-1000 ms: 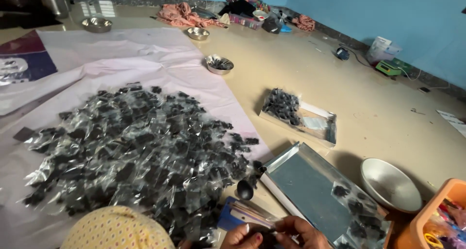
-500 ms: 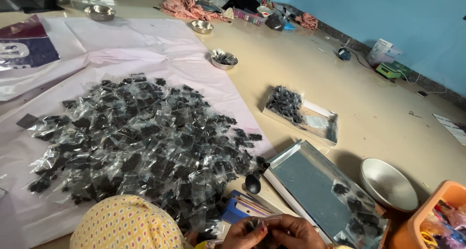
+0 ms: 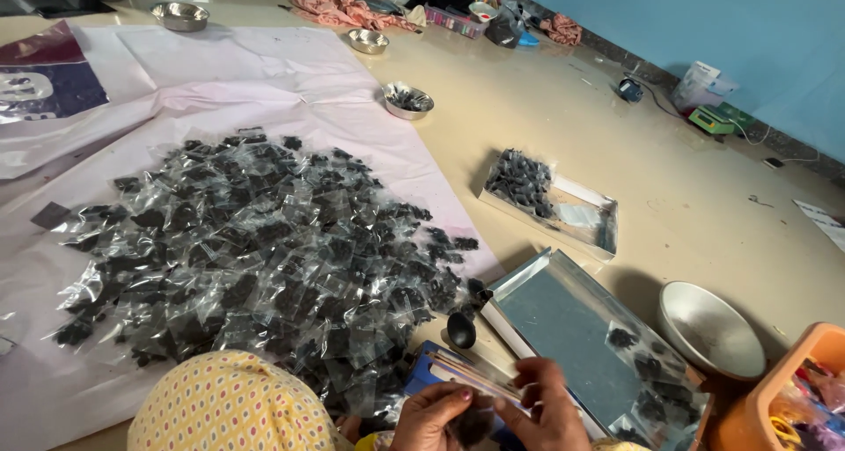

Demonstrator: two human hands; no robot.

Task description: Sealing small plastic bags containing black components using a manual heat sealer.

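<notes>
Head view: at the bottom edge, 2 hands are brought together over 1 small clear packet of dark bits [image 3: 471, 426]. The left hand [image 3: 431, 420] is curled under it, fingers closed on its lower part; the right hand [image 3: 547, 411] is pinched on its upper edge. The packet is held just above the blue card stack [image 3: 440, 376], beside the black spoon [image 3: 461, 330] and the near steel tray [image 3: 572, 328].

The step in hand is judged to be the closing of the packet's mouth. It is best done with the packet kept upright and the pinch run evenly along the top edge — so that no dark bits are caught in the seal or spilled.

The heap of filled packets [image 3: 255, 257] lies on the pale sheet [image 3: 220, 64], to the left — near the hands. A second tray [image 3: 563, 209] and an empty steel bowl [image 3: 711, 330] lie to the right.
</notes>
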